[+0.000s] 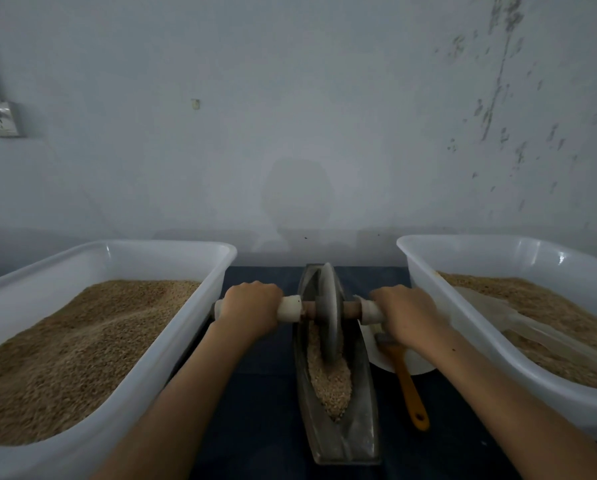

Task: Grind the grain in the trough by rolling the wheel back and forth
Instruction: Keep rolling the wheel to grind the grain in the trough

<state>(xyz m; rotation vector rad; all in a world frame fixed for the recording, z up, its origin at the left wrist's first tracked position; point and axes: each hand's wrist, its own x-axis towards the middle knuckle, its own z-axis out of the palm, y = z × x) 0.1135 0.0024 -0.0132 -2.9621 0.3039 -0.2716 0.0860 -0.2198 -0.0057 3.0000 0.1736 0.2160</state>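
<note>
A narrow grey metal trough [362, 424] lies lengthwise on the dark table between two tubs. Pale grain [330, 379] fills its near half. A grey disc wheel [328, 313] stands upright in the trough towards its far end, on a wooden axle with white handle sleeves. My left hand [250, 308] grips the left handle [290, 309]. My right hand [411, 315] grips the right handle [371, 311]. Both arms reach forward on either side of the trough.
A white plastic tub [193, 327] of brown grain stands at the left, another tub [463, 327] with a clear scoop [497, 313] in it at the right. A brush with an orange handle [409, 386] lies on a white plate [418, 365] beside the trough. A wall rises just behind.
</note>
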